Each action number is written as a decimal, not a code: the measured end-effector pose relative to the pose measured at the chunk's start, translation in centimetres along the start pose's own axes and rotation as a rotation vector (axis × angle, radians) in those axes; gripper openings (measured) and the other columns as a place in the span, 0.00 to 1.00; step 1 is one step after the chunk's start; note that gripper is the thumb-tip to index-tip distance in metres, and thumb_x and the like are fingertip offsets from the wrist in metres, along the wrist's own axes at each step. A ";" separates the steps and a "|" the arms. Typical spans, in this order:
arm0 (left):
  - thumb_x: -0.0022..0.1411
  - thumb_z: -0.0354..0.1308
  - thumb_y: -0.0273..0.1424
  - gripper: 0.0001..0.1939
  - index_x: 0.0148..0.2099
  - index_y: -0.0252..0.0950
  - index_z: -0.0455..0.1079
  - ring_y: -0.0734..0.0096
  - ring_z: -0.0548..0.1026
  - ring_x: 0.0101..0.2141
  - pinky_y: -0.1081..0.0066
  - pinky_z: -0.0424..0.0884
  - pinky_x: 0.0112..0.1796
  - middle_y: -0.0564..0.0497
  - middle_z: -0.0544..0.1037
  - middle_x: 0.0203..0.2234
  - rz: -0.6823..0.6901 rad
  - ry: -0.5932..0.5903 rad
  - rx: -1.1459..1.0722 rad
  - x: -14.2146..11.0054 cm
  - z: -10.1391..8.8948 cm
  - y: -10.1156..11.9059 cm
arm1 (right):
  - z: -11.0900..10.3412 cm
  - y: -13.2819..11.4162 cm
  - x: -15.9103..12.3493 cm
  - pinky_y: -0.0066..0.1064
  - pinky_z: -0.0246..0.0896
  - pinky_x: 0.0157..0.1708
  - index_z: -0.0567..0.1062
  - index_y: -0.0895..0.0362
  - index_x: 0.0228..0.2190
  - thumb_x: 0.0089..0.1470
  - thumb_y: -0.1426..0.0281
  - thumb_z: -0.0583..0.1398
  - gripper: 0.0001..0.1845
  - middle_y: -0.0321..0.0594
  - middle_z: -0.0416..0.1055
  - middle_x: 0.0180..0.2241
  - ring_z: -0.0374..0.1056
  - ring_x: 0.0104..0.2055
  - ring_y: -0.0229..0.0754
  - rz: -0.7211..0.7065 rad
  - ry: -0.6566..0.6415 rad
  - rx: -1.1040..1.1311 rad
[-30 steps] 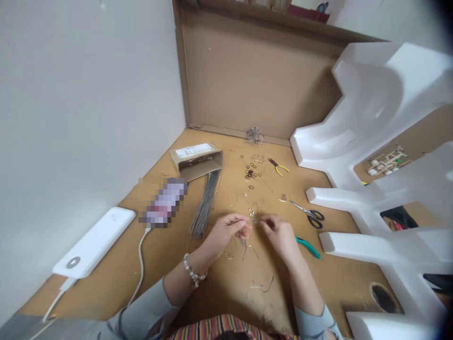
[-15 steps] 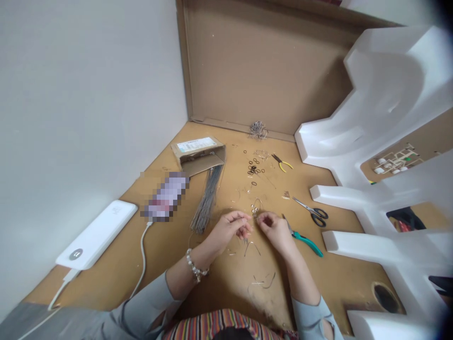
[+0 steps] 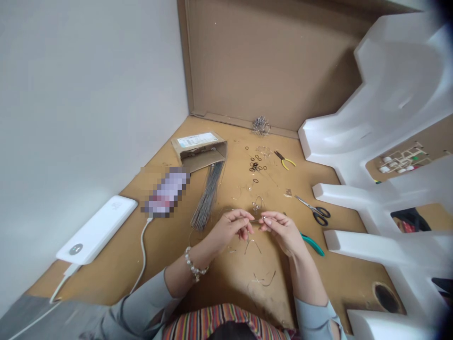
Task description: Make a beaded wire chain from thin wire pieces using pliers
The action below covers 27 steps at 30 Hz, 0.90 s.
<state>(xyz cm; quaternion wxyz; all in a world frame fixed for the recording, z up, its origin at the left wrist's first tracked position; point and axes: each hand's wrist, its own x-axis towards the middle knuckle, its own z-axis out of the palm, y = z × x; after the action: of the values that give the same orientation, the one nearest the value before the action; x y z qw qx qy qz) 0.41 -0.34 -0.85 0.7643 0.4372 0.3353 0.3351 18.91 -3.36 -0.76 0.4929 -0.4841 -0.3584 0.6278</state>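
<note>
My left hand [image 3: 231,226] is closed in a pinch on a thin wire [image 3: 255,221], which runs across toward my right hand. My right hand [image 3: 283,233] pinches a small shiny bead [image 3: 264,217] at its fingertips, close to the wire's end; whether the wire passes through the bead is too small to tell. Just beyond the fingers lie several small shiny beads [image 3: 255,206] beside a curved wire. Left of my hands a bundle of straight grey wires [image 3: 207,198] sticks out of an open cardboard box [image 3: 201,160].
Black rings [image 3: 255,166], yellow-handled pliers [image 3: 285,160], scissors [image 3: 314,211] and teal-handled pliers [image 3: 313,244] lie on the table. A wire tangle [image 3: 261,126] sits at the back. On the left are a phone [image 3: 168,191] and power bank [image 3: 97,229]; white foam [image 3: 339,193] stands right.
My right hand has come up from beside the loose beads, and a bead now shows at its fingertips. My left hand has barely moved; the wire between the hands is now visible.
</note>
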 end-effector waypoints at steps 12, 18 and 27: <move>0.56 0.55 0.34 0.10 0.37 0.31 0.67 0.79 0.68 0.18 0.75 0.64 0.23 0.52 0.75 0.22 0.011 0.043 0.031 -0.2 0.3 0.5 | 0.6 0.0 -0.1 0.29 0.65 0.32 0.79 0.56 0.32 0.47 0.66 0.65 0.09 0.39 0.77 0.28 0.69 0.26 0.34 0.035 -0.059 0.098; 0.57 0.54 0.34 0.11 0.38 0.31 0.67 0.78 0.69 0.18 0.74 0.66 0.24 0.50 0.75 0.23 0.026 0.057 0.036 -0.2 0.1 0.0 | 0.8 0.1 -0.1 0.28 0.64 0.32 0.79 0.55 0.31 0.44 0.66 0.66 0.09 0.37 0.77 0.27 0.69 0.26 0.33 0.018 -0.020 0.076; 0.57 0.54 0.36 0.13 0.41 0.32 0.66 0.77 0.69 0.18 0.73 0.65 0.24 0.51 0.75 0.23 0.034 0.033 0.008 -0.1 0.2 -0.1 | 0.9 0.5 -0.2 0.27 0.63 0.33 0.78 0.53 0.30 0.41 0.68 0.68 0.09 0.34 0.75 0.26 0.68 0.28 0.34 -0.115 0.068 -0.119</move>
<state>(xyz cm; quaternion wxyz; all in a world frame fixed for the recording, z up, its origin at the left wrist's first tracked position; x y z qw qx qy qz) 0.48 -0.55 -0.81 0.7512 0.4402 0.3416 0.3540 17.93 -3.65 -0.95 0.5102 -0.5123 -0.4054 0.5595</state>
